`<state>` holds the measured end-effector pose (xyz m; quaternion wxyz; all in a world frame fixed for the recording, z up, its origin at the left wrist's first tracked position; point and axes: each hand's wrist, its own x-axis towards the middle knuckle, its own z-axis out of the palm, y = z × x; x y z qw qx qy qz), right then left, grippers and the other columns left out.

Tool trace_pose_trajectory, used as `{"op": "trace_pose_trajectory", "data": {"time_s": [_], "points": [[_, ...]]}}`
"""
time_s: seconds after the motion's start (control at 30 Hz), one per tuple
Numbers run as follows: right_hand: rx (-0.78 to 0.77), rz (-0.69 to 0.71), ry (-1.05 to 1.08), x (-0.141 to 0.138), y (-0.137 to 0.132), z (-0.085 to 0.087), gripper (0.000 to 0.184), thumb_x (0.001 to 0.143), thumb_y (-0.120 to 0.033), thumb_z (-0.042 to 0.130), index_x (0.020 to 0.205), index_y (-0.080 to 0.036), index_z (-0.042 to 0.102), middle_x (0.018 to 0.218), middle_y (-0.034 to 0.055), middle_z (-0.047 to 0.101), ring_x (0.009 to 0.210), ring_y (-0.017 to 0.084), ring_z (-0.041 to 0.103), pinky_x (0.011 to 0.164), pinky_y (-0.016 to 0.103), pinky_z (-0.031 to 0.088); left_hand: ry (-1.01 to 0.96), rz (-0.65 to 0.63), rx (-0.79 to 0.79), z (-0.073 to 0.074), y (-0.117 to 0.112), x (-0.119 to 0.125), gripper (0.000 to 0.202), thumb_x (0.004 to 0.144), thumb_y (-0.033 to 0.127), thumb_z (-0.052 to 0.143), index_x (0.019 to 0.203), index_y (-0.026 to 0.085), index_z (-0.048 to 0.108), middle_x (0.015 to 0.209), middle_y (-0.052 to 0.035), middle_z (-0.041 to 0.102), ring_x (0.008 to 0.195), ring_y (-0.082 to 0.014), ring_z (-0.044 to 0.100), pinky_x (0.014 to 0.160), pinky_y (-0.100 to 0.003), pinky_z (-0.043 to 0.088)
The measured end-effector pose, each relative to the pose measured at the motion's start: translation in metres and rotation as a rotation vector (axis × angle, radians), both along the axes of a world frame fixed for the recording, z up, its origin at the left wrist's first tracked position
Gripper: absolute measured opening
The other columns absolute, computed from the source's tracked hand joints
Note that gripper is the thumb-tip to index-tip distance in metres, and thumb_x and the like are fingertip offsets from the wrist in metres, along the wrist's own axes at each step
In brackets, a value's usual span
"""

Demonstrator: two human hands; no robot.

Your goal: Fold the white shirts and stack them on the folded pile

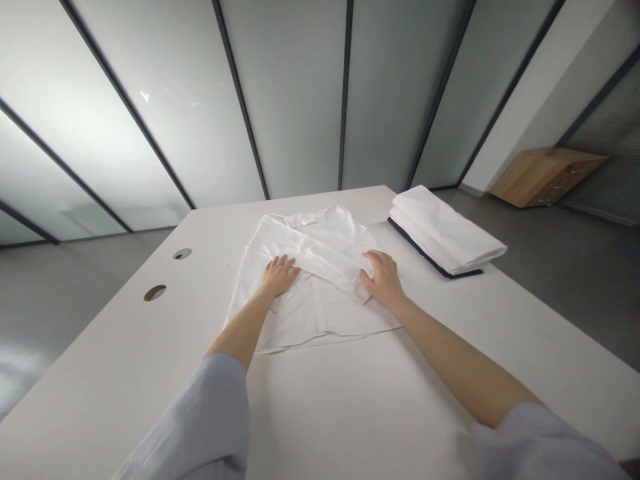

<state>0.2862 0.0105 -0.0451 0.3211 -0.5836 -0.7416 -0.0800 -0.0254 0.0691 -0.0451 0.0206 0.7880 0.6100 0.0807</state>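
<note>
A white shirt (320, 313) lies partly folded on the white table (350, 400), its collar at the far end and a sleeve folded across its middle. My left hand (278, 275) rests flat on the shirt's left part, fingers stretched out. My right hand (383, 275) lies on the shirt's right edge at the end of the folded sleeve, fingers curved down onto the cloth; I cannot see whether they pinch it.
A stack of folded white cloth (445, 233) with a dark piece at the bottom sits at the table's far right. Two round cable holes (155, 292) are in the table's left side. Glass panels stand behind, and a wooden cabinet (547, 175) is on the floor at right.
</note>
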Motion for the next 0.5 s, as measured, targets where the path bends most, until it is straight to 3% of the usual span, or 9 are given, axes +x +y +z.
{"op": "trace_pose_trajectory", "data": {"time_s": [0.07,0.13,0.23,0.3,0.5], "points": [[-0.020,0.140,-0.061,-0.005,-0.002,-0.002,0.047,0.090,-0.033,0.045,0.134,-0.016,0.051,0.137,0.0156,0.051,0.129,0.030,0.042,0.106,0.047,0.034,-0.019,0.000,0.036,0.001,-0.003,0.000,0.051,0.095,0.051,0.035,0.136,0.025,0.051,0.148,-0.0069,0.043,0.136,-0.0279,0.037,0.111,-0.041,0.031],[-0.154,0.215,-0.156,-0.012,-0.003,-0.005,0.050,0.092,-0.041,0.043,0.135,-0.017,0.051,0.142,0.0147,0.048,0.134,0.030,0.039,0.108,0.045,0.032,-0.034,0.025,0.088,0.003,-0.007,0.001,0.045,0.093,0.045,0.041,0.128,0.023,0.058,0.138,-0.0085,0.052,0.128,-0.0263,0.046,0.106,-0.038,0.037],[-0.370,0.227,-0.272,-0.020,-0.005,-0.008,0.054,0.093,-0.048,0.041,0.137,-0.019,0.051,0.148,0.0134,0.043,0.137,0.031,0.037,0.110,0.046,0.031,-0.025,0.089,0.155,0.007,-0.013,0.002,0.033,0.091,0.037,0.043,0.108,0.019,0.066,0.115,-0.0106,0.063,0.111,-0.0247,0.056,0.094,-0.035,0.045],[-0.431,0.215,-0.304,-0.022,-0.006,-0.008,0.056,0.093,-0.050,0.039,0.140,-0.020,0.049,0.151,0.0125,0.039,0.139,0.030,0.034,0.111,0.047,0.029,-0.004,0.101,0.145,0.012,-0.016,0.004,0.028,0.091,0.034,0.044,0.099,0.019,0.066,0.104,-0.0103,0.064,0.104,-0.0242,0.058,0.089,-0.034,0.047],[-0.442,0.201,-0.314,-0.021,-0.007,-0.004,0.056,0.094,-0.050,0.038,0.141,-0.020,0.048,0.152,0.0110,0.037,0.141,0.029,0.032,0.114,0.045,0.027,0.018,0.050,-0.014,0.027,-0.036,0.000,0.027,0.088,0.034,0.050,0.107,0.019,0.063,0.112,-0.0093,0.063,0.108,-0.0242,0.057,0.091,-0.036,0.046]]}}
